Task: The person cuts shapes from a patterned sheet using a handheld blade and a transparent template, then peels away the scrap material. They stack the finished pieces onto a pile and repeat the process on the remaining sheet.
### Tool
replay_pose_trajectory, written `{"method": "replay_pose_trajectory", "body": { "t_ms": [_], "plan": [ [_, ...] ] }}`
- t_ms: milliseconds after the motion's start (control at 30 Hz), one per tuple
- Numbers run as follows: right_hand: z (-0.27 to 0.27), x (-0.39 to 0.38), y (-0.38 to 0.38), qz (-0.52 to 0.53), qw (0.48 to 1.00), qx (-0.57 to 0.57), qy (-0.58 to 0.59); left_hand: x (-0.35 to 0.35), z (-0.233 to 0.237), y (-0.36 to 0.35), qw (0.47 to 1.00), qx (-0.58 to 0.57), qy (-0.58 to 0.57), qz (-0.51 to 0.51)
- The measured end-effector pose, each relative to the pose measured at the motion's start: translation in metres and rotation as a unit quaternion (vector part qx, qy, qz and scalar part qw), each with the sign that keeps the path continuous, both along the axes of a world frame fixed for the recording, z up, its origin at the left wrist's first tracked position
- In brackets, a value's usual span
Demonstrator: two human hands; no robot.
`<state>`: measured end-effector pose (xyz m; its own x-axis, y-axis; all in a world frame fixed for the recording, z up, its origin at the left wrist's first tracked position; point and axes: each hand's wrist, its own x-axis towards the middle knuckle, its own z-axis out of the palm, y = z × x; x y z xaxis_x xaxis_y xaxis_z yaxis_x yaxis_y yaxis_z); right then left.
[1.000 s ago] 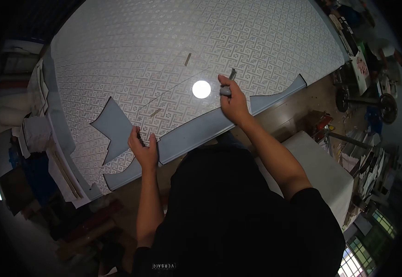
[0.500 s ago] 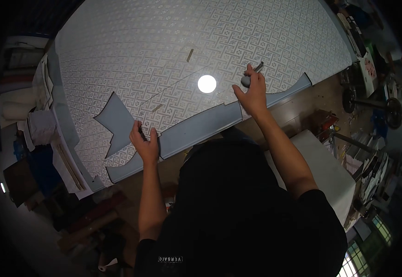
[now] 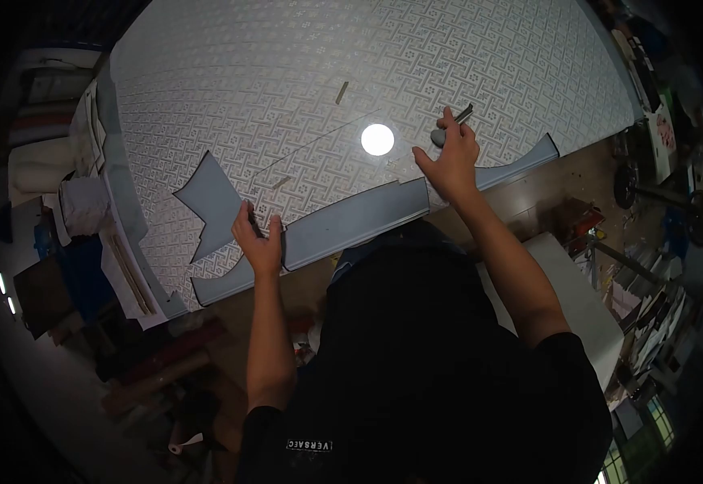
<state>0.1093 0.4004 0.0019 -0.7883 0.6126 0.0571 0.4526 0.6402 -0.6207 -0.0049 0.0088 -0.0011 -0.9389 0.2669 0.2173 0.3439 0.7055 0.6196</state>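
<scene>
Patterned light sheet material (image 3: 319, 56) covers the table. My left hand (image 3: 260, 242) rests at its near edge, thumb and fingers apart, beside a long grey-blue strip (image 3: 355, 222). A dark patch shows between its thumb and fingers, too unclear to name. An angular grey-blue area (image 3: 212, 198) lies just beyond that hand. My right hand (image 3: 454, 161) is farther right, its fingers around a slim metal tool (image 3: 465, 114), with the thumb held out. A rounded grey object (image 3: 438, 138) shows beside those fingers. A thin line runs across the sheet between the hands.
Two small narrow pieces (image 3: 342, 93) (image 3: 282, 183) lie on the sheet. Rolls (image 3: 41, 177) and papers are stacked left of the table. A pale-topped surface (image 3: 561, 282) stands at my right, with a metal stand and piled papers beyond.
The whole view has shifted, so the table appears slightly farther right and higher. Both hands keep nearly the same places over the sheet, and the metal tool remains in my right hand.
</scene>
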Motion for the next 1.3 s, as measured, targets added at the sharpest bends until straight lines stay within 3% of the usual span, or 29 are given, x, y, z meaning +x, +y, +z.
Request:
{"method": "replay_pose_trajectory", "body": {
  "t_ms": [500,600,667,833,900,1000,1033,1100,1200,1300],
  "plan": [
    [0.009,0.002,-0.008,-0.011,1.0,0.002,0.017,0.001,0.002,0.0,0.999,0.042,-0.021,0.0],
    [-0.002,0.004,-0.008,0.016,0.999,0.027,0.04,0.002,0.003,-0.001,0.999,0.027,-0.019,-0.004],
    [-0.018,0.006,-0.007,0.109,0.988,-0.019,0.11,0.002,0.002,0.001,0.998,0.054,-0.023,0.003],
    [-0.003,0.013,-0.005,0.189,0.978,-0.036,0.081,0.013,-0.009,0.014,0.998,0.046,-0.027,0.021],
    [0.008,0.018,0.01,0.193,0.981,0.01,0.033,0.02,-0.014,0.031,0.986,0.151,-0.045,0.053],
    [0.004,0.034,0.053,0.209,0.974,0.079,0.039,0.035,0.004,0.077,0.99,0.105,-0.068,0.062],
    [0.001,0.039,0.073,0.212,0.968,0.12,0.062,0.039,0.003,0.095,0.996,0.076,-0.026,0.047],
    [0.008,0.056,0.116,0.203,0.976,0.072,0.039,0.053,0.007,0.138,1.0,0.004,-0.005,0.03],
    [0.009,0.076,0.189,0.168,0.985,0.042,0.023,0.072,-0.001,0.217,0.996,0.089,-0.028,0.012],
    [-0.002,0.096,0.255,0.144,0.986,0.057,0.052,0.086,0.008,0.287,0.998,0.053,-0.021,-0.009]
  ]
}}
